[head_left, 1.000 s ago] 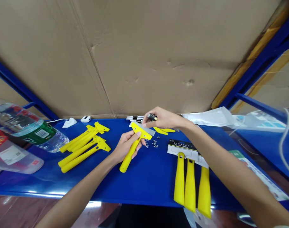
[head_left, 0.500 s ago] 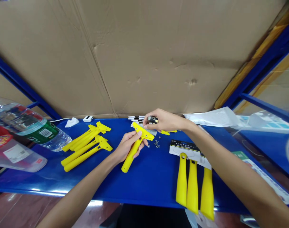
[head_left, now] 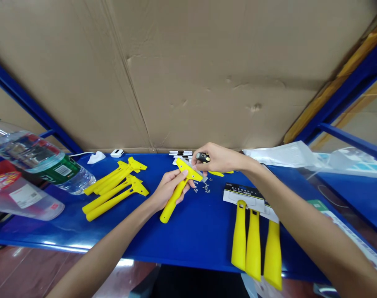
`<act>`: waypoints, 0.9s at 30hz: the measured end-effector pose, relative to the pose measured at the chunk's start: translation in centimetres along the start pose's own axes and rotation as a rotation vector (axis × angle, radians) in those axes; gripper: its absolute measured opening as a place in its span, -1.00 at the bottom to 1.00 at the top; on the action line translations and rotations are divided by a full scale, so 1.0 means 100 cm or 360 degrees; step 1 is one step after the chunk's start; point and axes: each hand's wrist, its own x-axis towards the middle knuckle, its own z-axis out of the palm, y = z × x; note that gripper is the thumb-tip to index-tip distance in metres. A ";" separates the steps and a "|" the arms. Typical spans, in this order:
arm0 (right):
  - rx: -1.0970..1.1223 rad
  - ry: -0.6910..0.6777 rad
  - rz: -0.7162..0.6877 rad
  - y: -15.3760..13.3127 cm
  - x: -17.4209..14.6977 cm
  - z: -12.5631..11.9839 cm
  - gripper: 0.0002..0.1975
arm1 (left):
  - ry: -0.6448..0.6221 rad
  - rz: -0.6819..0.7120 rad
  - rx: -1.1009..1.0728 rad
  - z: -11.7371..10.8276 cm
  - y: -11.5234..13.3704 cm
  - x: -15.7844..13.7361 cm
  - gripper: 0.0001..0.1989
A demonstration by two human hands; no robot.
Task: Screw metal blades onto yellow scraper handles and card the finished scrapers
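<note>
My left hand [head_left: 170, 187] is closed around the handle of a yellow scraper [head_left: 172, 201], tilted with its wide head up and away from me. Two small metal fastenings show on the head. A thin grey metal blade [head_left: 204, 179] lies along the head's far edge, one end sticking out on the right. My right hand [head_left: 211, 157] pinches at that edge with its fingertips. Tucked in the same hand is a screwdriver [head_left: 202, 157] with a black and yellow handle; its shaft is hidden. Small screws [head_left: 206, 188] and nuts [head_left: 195, 187] lie scattered just right of the scraper head.
Several yellow scrapers [head_left: 114, 196] are piled at left, near a large water bottle [head_left: 56, 165] and a plastic jug [head_left: 27, 196]. At right, yellow handles [head_left: 253, 244] overhang the front edge beside printed cards [head_left: 242, 194]. A cardboard wall [head_left: 188, 82] closes the back.
The grey blade now shows along the scraper head's far edge, where it was hardly visible before. My right fingers have shifted slightly right. The whole view has moved a little.
</note>
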 end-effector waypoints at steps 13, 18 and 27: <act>0.0214 -0.0020 -0.0048 0.003 0.002 0.003 -0.68 | -0.0044 0.0008 0.0154 0.001 0.002 -0.004 -0.56; 0.0236 -0.0034 -0.0105 0.008 0.005 0.003 -0.62 | -0.0045 0.0018 0.0138 0.002 0.003 -0.005 -0.56; 0.0154 0.0031 -0.0162 0.012 0.006 0.003 -0.64 | -0.0021 0.0012 0.0113 0.007 0.008 -0.007 -0.54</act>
